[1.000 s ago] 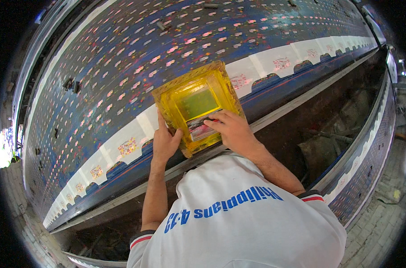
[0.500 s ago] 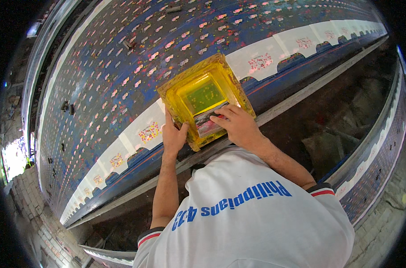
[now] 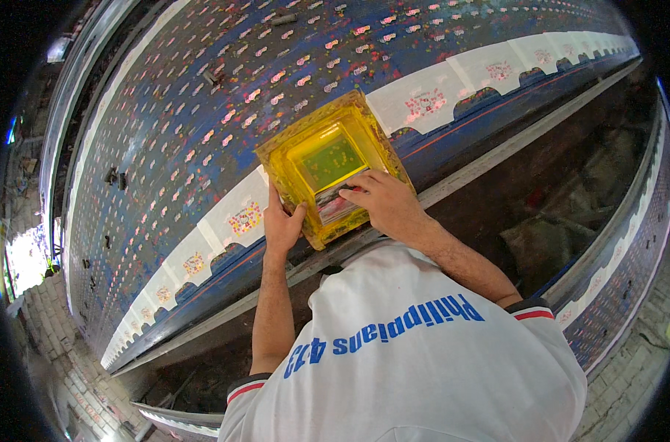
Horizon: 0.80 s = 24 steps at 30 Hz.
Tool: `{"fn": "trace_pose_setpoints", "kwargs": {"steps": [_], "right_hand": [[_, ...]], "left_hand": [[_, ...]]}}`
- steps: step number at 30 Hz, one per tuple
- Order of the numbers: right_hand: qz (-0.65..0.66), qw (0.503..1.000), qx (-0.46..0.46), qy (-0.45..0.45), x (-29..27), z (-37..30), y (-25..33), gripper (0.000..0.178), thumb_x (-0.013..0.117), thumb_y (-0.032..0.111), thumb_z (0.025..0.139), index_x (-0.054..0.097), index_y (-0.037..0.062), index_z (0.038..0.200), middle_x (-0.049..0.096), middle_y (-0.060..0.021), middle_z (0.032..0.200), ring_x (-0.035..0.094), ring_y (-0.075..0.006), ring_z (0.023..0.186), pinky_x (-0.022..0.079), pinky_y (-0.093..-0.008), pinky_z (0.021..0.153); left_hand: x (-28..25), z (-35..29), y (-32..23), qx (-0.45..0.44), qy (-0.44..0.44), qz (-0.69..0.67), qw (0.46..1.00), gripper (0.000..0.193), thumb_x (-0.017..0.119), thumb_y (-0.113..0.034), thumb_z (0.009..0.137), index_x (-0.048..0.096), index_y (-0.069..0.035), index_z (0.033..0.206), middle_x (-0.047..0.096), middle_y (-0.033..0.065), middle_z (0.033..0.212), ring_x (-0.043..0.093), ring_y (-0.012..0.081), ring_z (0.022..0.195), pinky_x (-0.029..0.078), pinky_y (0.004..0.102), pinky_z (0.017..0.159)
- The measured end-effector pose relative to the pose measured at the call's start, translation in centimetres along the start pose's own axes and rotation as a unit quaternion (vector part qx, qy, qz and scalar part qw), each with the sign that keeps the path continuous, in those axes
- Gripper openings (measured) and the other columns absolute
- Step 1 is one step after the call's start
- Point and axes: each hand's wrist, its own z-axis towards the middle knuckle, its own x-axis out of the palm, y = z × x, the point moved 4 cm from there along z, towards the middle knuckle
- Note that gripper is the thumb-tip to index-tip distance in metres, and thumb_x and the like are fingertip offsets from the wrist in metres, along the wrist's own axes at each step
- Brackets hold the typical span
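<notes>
A yellow screen-printing frame (image 3: 386, 151) with a raised inner wall lies tilted on the near edge of a long printing table. Its greenish mesh window (image 3: 327, 158) shows small yellow spots. My left hand (image 3: 282, 230) grips the frame's left side, thumb on top and fingers along the outer edge. Inside the frame, my right hand (image 3: 394, 205) has its fingers closed on a squeegee (image 3: 333, 193), a flat bar lying across the near part of the window. Pinkish-red colour shows near it. The fingers hide part of the bar.
White cut cloth pieces (image 3: 442, 81) with colourful prints line the table's near edge on both sides of the frame. The dark table top (image 3: 224, 96) carries many small printed marks and a few dark blocks. A ledge (image 3: 490, 162) runs along the front; another printed table (image 3: 608, 295) stands at right.
</notes>
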Motion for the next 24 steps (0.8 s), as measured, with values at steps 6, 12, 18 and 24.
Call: {"fn": "trace_pose_setpoints", "kwargs": {"steps": [6, 12, 18, 24], "right_hand": [[0.003, 1.000, 0.000, 0.031, -0.3, -0.9, 0.1, 0.042, 0.067, 0.005, 0.090, 0.077, 0.0095, 0.131, 0.072, -0.0102, 0.124, 0.067, -0.0312, 0.120, 0.057, -0.0429, 0.103], [-0.009, 1.000, -0.002, -0.013, 1.3, 2.9, -1.0, 0.046, 0.068, 0.004, 0.089, 0.077, 0.0129, 0.133, 0.073, -0.0085, 0.123, 0.068, -0.0331, 0.117, 0.057, -0.0442, 0.103], [0.025, 0.997, 0.040, 0.067, -0.1, 10.7, -3.2, 0.041, 0.069, 0.002, 0.095, 0.079, 0.0125, 0.133, 0.077, -0.0113, 0.129, 0.071, -0.0362, 0.121, 0.057, -0.0456, 0.106], [0.006, 0.999, 0.023, 0.046, -0.2, 11.3, -3.2, 0.039, 0.069, 0.002, 0.096, 0.079, 0.0115, 0.133, 0.077, -0.0129, 0.129, 0.069, -0.0364, 0.125, 0.056, -0.0475, 0.107]], "left_hand": [[-0.2, 0.0, 0.3, -0.016, 0.023, 0.039, 0.999, 0.104, 0.077, -0.019, 0.093, 0.017, -0.003, 0.176, 0.080, 0.0225, 0.089, 0.080, 0.0352, 0.074, 0.062, 0.0462, 0.065], [-0.6, -0.1, -0.6, -0.014, 0.029, 0.027, 0.999, 0.104, 0.074, -0.025, 0.094, 0.014, -0.002, 0.176, 0.078, 0.0260, 0.086, 0.077, 0.0450, 0.076, 0.061, 0.0531, 0.067], [-0.6, -0.1, -0.6, -0.011, 0.032, 0.043, 0.998, 0.103, 0.073, -0.027, 0.094, 0.013, -0.002, 0.175, 0.077, 0.0303, 0.088, 0.076, 0.0520, 0.081, 0.061, 0.0593, 0.073], [-0.9, -0.1, -0.8, -0.018, 0.050, 0.060, 0.997, 0.103, 0.072, -0.029, 0.095, 0.013, 0.001, 0.174, 0.075, 0.0372, 0.091, 0.075, 0.0560, 0.087, 0.061, 0.0614, 0.077]]}}
